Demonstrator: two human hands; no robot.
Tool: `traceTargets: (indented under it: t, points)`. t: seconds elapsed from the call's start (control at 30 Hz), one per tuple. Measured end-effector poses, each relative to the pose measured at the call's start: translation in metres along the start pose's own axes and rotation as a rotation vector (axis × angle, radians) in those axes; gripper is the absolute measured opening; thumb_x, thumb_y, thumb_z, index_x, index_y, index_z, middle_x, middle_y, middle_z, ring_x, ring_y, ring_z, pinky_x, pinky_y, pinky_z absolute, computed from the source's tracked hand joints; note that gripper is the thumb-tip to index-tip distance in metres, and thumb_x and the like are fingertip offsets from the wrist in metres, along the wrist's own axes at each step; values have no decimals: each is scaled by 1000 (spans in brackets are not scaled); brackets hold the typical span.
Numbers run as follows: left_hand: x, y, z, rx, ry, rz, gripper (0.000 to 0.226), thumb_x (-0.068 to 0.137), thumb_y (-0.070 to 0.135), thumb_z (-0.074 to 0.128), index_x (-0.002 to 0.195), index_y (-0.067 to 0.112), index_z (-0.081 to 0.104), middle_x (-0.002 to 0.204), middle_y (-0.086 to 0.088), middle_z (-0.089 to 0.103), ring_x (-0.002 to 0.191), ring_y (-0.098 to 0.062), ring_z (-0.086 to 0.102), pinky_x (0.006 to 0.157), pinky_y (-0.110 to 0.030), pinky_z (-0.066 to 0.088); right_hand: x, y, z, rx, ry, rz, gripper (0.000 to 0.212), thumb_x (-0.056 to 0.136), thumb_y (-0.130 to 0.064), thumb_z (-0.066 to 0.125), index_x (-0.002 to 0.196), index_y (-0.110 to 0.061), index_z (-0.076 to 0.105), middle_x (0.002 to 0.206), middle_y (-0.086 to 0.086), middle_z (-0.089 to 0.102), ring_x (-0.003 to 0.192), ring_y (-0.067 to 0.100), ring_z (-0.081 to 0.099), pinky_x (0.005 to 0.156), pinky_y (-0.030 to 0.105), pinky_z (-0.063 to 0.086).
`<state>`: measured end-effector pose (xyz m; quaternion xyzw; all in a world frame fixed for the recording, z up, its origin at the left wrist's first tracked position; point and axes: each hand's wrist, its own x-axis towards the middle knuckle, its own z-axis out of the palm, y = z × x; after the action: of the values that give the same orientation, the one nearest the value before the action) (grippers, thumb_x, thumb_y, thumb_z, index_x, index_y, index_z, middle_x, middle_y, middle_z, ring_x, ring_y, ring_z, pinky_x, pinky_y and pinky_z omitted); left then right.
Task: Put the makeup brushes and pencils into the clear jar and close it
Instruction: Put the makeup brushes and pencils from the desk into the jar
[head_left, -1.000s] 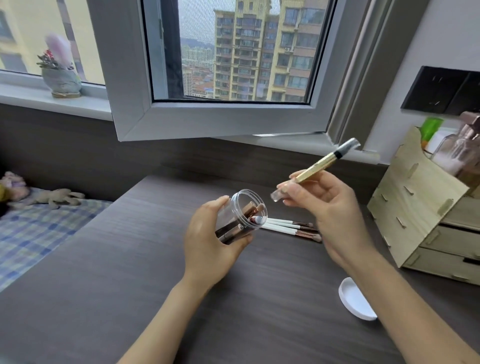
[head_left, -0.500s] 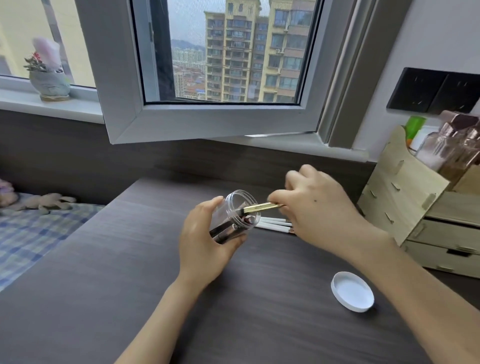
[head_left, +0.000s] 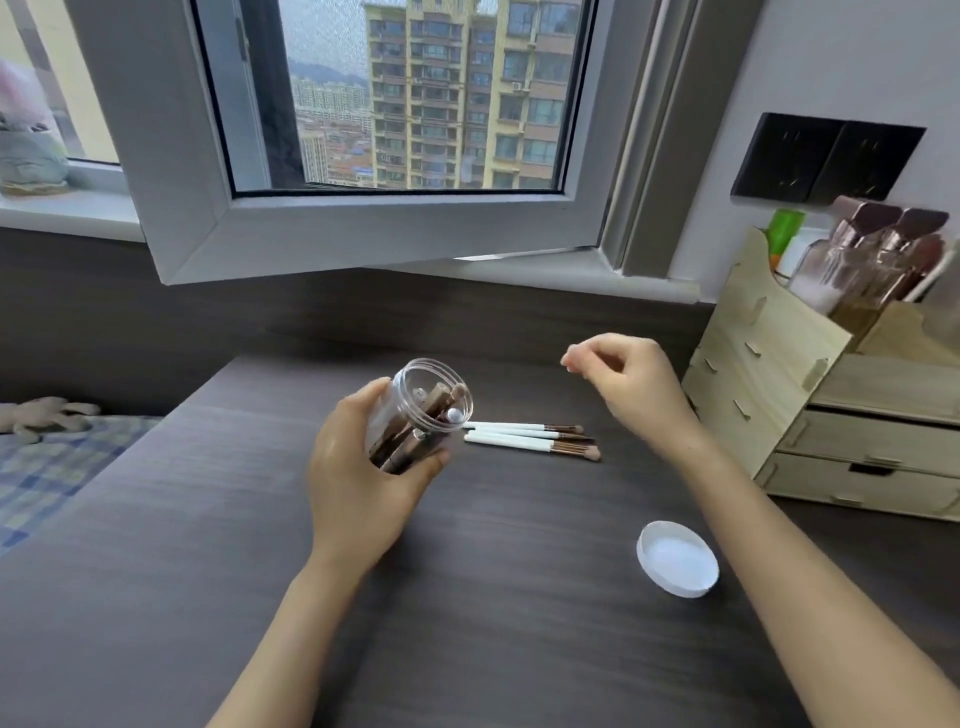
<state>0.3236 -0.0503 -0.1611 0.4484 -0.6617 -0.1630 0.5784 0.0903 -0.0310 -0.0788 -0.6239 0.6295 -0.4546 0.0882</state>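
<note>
My left hand (head_left: 358, 483) grips the clear jar (head_left: 426, 410), tilted with its open mouth toward the upper right, a little above the dark desk (head_left: 208, 545). Several brushes and pencils lie inside it. To the right of the jar's mouth, three white-handled makeup brushes (head_left: 524, 439) rest side by side on the desk, bristles pointing right. My right hand (head_left: 628, 384) hovers above and to the right of them, fingers loosely curled and holding nothing. The white lid (head_left: 678, 564) lies upside down near my right forearm.
A wooden drawer organiser (head_left: 810, 410) with bottles on top stands at the right edge of the desk. An open window frame (head_left: 363, 228) juts over the back of the desk. A bed with a checked cover (head_left: 52, 467) lies to the left.
My right hand has put the gold pencil into the jar, let go and drawn back up to the right, empty. The jar stays in my left hand.
</note>
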Motion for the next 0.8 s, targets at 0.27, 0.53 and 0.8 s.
traceTargets:
  t: [0.27, 0.53, 0.8]
  points:
    - [0, 2, 3, -6, 10, -3, 71, 56, 20, 88, 118, 19, 55, 114, 6, 61, 106, -5, 51, 86, -5, 32, -22, 90, 12, -567, -312, 64, 14, 81, -28, 65, 91, -19, 66, 93, 1, 68, 93, 23, 55, 79, 35, 45]
    - [-3, 2, 5, 12, -27, 48, 74, 53, 17, 89, 119, 13, 56, 115, 1, 61, 108, -13, 55, 93, -16, 39, -17, 102, 19, -778, -342, -119, 17, 89, -23, 57, 96, -9, 62, 100, 9, 65, 98, 28, 53, 80, 38, 43]
    - [-5, 6, 6, 61, -30, 114, 76, 51, 16, 91, 119, 12, 56, 112, 8, 54, 104, -6, 48, 89, -4, 29, -23, 117, 14, -994, -243, -451, 23, 54, 8, 78, 65, -7, 66, 58, 7, 55, 54, 24, 53, 41, 28, 40]
